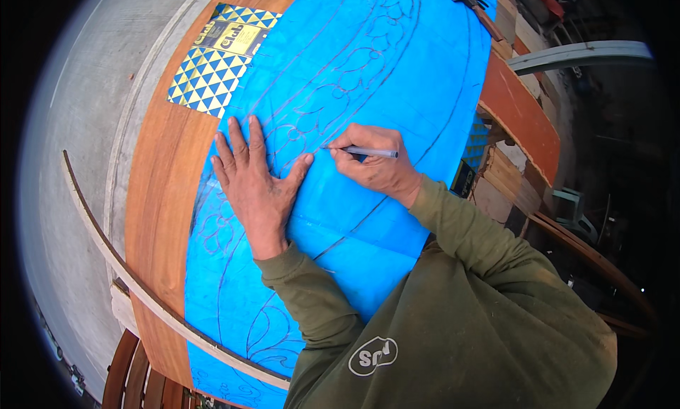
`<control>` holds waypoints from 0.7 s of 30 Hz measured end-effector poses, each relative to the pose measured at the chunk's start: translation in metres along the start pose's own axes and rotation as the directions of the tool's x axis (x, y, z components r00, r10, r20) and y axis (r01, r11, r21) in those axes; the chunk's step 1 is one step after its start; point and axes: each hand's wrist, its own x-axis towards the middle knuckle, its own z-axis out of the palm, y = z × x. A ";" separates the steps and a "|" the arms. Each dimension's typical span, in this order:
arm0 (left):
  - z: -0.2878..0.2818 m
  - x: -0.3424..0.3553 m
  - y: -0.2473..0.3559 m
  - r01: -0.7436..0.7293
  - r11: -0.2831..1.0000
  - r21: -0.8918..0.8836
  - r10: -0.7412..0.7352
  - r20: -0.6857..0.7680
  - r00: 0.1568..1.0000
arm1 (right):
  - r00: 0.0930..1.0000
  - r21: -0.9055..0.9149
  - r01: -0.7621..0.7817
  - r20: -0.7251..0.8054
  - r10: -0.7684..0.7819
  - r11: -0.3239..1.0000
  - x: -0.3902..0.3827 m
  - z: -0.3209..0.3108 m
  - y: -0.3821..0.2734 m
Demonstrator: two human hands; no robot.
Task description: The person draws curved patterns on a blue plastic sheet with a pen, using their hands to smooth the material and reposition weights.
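Note:
A large blue sheet (425,90) lies over a wooden board (159,182), with drawn curves, floral motifs and long lines across it. My left hand (258,186) rests open on the sheet, fingers spread near its left edge. My right hand (372,161) grips a slim pen (379,153), its tip on the drawn lines just right of my left thumb. A piece of blue-and-yellow patterned card (200,80) sits at the sheet's upper left edge.
A hammer (483,16) lies at the sheet's upper right. A long curved wooden strip (117,260) crosses the lower left. Orange-brown boards (524,126), a pale long bar (581,55) and a plastic stool (574,211) are at right. A slatted wooden surface (138,377) shows bottom left.

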 end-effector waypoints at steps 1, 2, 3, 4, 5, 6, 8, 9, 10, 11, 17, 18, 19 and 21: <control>0.001 0.000 -0.001 -0.002 1.000 0.006 0.002 0.001 1.000 | 1.000 -0.028 -0.020 -0.011 0.020 0.999 -0.001 -0.002 -0.001; 0.001 0.000 -0.002 -0.005 1.000 0.012 0.005 0.001 1.000 | 0.999 -0.054 -0.040 -0.023 0.039 0.998 -0.001 -0.003 -0.002; 0.000 0.000 -0.001 -0.005 1.000 0.012 0.005 0.001 1.000 | 0.999 -0.055 -0.040 -0.024 0.038 0.998 -0.001 -0.003 -0.001; -0.001 0.000 0.000 -0.004 1.000 0.013 0.004 0.000 1.000 | 0.996 -0.062 -0.057 -0.076 0.052 0.996 -0.002 -0.001 0.002; -0.001 0.000 0.000 -0.003 1.000 0.014 0.003 0.001 1.000 | 0.990 -0.067 -0.076 -0.128 0.066 0.995 -0.002 0.000 0.002; -0.001 0.000 0.000 -0.003 1.000 0.013 0.003 0.001 1.000 | 0.990 -0.068 -0.076 -0.128 0.067 0.995 -0.002 -0.001 0.001; -0.001 0.000 0.000 -0.008 1.000 0.011 0.008 -0.003 1.000 | 0.978 -0.008 -0.151 -0.148 0.148 0.989 -0.001 -0.004 -0.004; -0.001 0.000 0.000 -0.008 1.000 0.009 0.008 -0.004 1.000 | 0.978 -0.010 -0.151 -0.148 0.148 0.989 0.000 -0.005 -0.004; -0.001 0.000 0.001 -0.007 1.000 0.009 0.007 -0.003 1.000 | 0.973 0.039 -0.163 -0.162 0.167 0.986 0.000 -0.007 -0.004; -0.001 0.000 0.000 -0.003 1.000 0.011 0.003 -0.002 1.000 | 0.967 0.090 -0.173 -0.172 0.187 0.981 0.001 -0.008 -0.004; 0.000 0.001 0.001 -0.003 1.000 0.004 0.003 -0.010 1.000 | 0.992 0.068 -0.127 0.008 0.127 0.990 0.003 -0.013 0.001; 0.000 0.001 0.001 -0.004 1.000 0.003 0.004 -0.011 1.000 | 0.992 0.067 -0.127 0.007 0.127 0.990 0.002 -0.012 0.000; 0.000 0.000 0.000 -0.003 1.000 0.003 0.003 -0.008 1.000 | 0.987 0.068 -0.158 0.009 0.158 0.985 0.002 -0.011 -0.002; -0.001 0.000 -0.001 -0.002 1.000 0.002 0.002 -0.004 1.000 | 0.982 0.069 -0.191 0.011 0.191 0.979 0.002 -0.011 -0.004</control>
